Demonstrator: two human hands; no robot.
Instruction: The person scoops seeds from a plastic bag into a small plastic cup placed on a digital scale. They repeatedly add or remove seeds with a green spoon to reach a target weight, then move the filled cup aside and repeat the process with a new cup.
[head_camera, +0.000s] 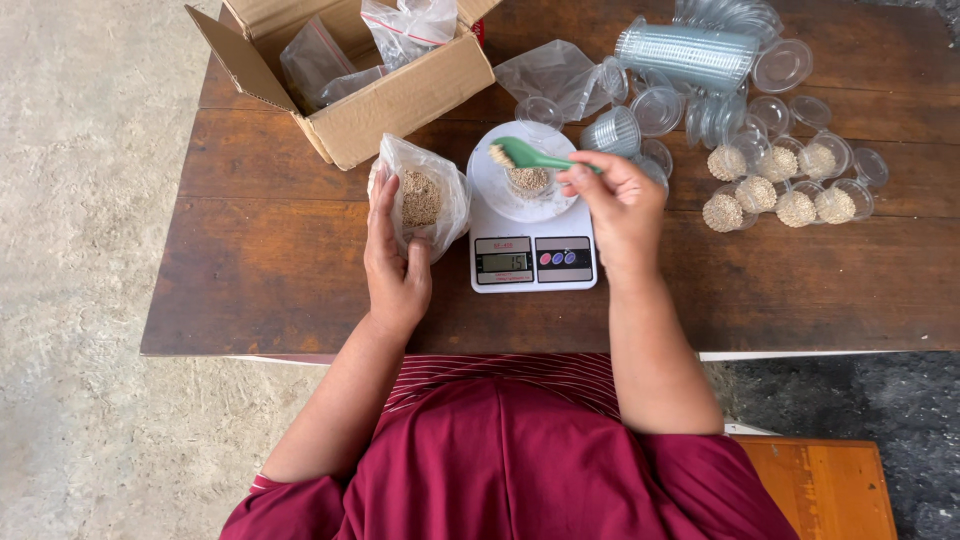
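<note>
green plastic made up the small spoon (525, 155) that the right hand (618, 205) pinched by the tail of its handle, fingers closed round it, with the bowl carrying a little heap of pale grain over a small clear cup (529, 181) standing on the round plate of a white kitchen scale (531, 258). the spoon looked stiff and very light, so a fingertip pinch at the far end seemed enough, though the loose grain would likely spill at any tilt. the left hand (397, 262) was curled round the lower side of a thin clear bag of grain (420, 198), just left of the scale, fingers half closed on the film and holding its mouth up and open. that bag looked soft, floppy and slippery, and i judged it best gripped low, where the grain gave it body. the cup seemed thin, light and easy to knock over, best taken by the rim. on the dark wooden table (280, 290), filled cups (780, 190) sat well to the right, stacked empty cups (685, 50) behind them, and an open cardboard box (390, 100) holding more bags stood at the far left.
</note>
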